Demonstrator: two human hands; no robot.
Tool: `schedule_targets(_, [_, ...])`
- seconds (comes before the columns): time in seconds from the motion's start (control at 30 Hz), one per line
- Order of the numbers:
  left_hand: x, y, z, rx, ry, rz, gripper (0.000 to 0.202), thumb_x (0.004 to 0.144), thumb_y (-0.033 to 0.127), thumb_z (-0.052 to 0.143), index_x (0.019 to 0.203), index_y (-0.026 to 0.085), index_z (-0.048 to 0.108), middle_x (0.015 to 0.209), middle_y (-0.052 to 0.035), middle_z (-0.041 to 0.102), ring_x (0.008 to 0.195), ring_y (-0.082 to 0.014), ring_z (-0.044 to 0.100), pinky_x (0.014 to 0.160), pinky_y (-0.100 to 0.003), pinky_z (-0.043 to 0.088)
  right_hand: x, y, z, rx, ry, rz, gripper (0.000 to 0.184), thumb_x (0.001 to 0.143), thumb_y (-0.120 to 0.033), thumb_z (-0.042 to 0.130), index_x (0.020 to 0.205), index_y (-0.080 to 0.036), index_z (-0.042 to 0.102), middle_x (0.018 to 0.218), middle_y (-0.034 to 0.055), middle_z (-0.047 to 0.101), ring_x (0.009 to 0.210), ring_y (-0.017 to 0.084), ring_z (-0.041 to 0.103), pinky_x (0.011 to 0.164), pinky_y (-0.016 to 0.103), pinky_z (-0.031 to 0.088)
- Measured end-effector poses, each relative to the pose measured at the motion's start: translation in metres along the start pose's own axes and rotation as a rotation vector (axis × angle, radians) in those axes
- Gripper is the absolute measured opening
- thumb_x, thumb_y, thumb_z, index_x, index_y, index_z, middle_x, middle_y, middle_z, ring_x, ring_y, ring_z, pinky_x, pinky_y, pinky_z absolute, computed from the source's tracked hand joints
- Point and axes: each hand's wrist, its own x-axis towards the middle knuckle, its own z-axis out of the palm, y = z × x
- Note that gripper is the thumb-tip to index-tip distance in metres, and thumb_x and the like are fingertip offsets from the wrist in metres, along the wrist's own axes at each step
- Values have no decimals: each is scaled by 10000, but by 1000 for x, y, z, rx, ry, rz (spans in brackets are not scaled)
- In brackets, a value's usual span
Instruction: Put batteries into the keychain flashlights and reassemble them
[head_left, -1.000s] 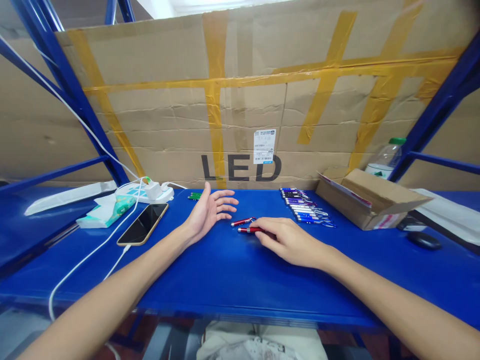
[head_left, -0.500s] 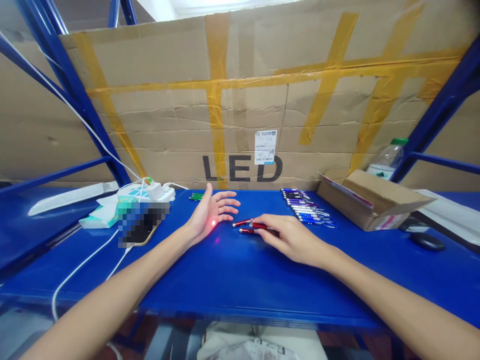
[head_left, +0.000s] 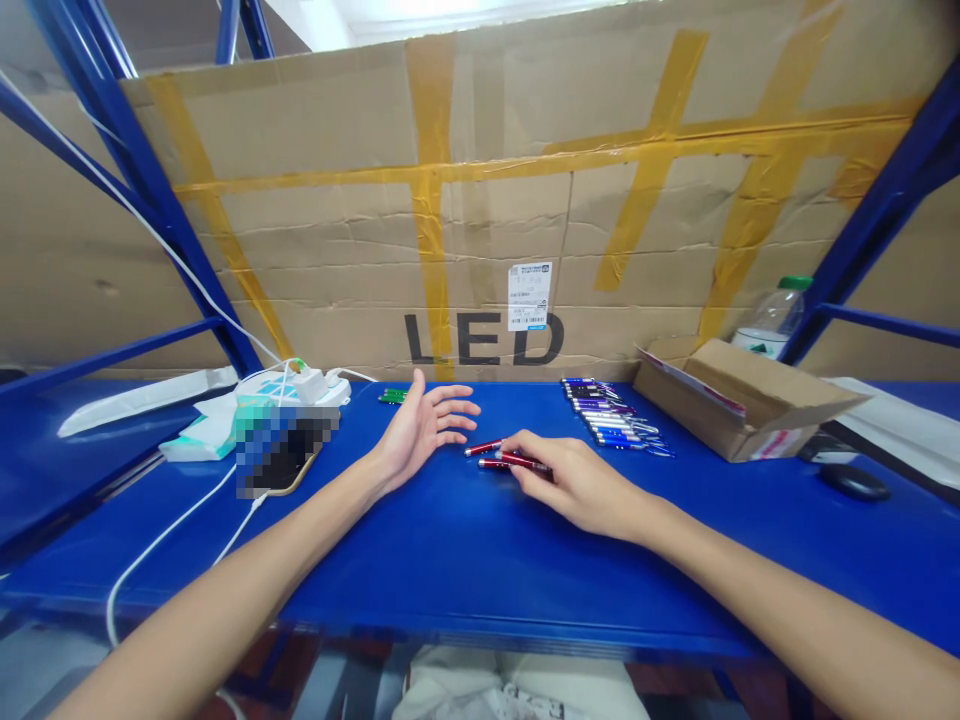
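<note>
My left hand (head_left: 424, 428) rests on the blue table (head_left: 465, 540), palm turned right, fingers spread, holding nothing. My right hand (head_left: 574, 478) lies just right of it, its fingertips pinched on a red pen light (head_left: 517, 462) that points left towards the left palm. A second red pen light (head_left: 484, 448) lies on the table beside it, slightly farther back. A row of several blue and purple pen lights (head_left: 609, 415) lies behind my right hand.
A phone (head_left: 281, 455) on a white cable lies left, beside a power strip (head_left: 296, 385) and a tissue pack (head_left: 199, 435). Green pen lights (head_left: 391, 396) lie near the cardboard wall (head_left: 480, 220). An open carton (head_left: 739, 395), bottle (head_left: 772, 315) and mouse (head_left: 851, 480) stand right.
A red light spot showed on my left palm half a second ago and is gone now. My right hand shifted its grip slightly on the red pen light; my left hand barely moved.
</note>
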Motion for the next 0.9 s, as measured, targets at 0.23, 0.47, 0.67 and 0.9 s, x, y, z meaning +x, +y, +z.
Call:
schedule_targets(0.23, [0, 1, 0, -5, -1, 6, 799, 1050, 787, 346, 1239, 111, 729, 1118, -185, 777, 893, -233, 739, 738, -298, 584, 2, 8, -5, -115, 85, 147, 159, 1069, -316, 495, 1162, -247, 604, 831, 8, 729, 695, 211, 656, 658, 296, 389])
schedule_targets(0.47, [-2, 1, 0, 3, -10, -5, 803, 1051, 788, 339, 1264, 116, 723, 1189, -199, 778, 939, -243, 752, 763, -304, 596, 0, -2, -1, -77, 25, 91, 186, 1052, -289, 513, 1207, -258, 612, 810, -16, 703, 693, 205, 644, 659, 289, 381])
schedule_targets(0.67, [-2, 1, 2, 9, -15, -14, 825, 1069, 774, 267, 1280, 112, 711, 1230, -212, 770, 956, -243, 755, 771, -303, 599, 1, -1, -3, -134, 41, 140, 140, 1019, -280, 540, 1122, -244, 627, 762, -14, 697, 641, 197, 625, 633, 285, 346])
schedule_targets(0.9, [-2, 3, 3, -9, 6, -8, 801, 1061, 776, 320, 1255, 112, 724, 1193, -206, 776, 943, -247, 753, 756, -303, 599, 1, 2, -1, -118, 55, 141, 164, 1033, -289, 518, 1162, -256, 613, 780, -18, 710, 653, 202, 638, 641, 289, 363])
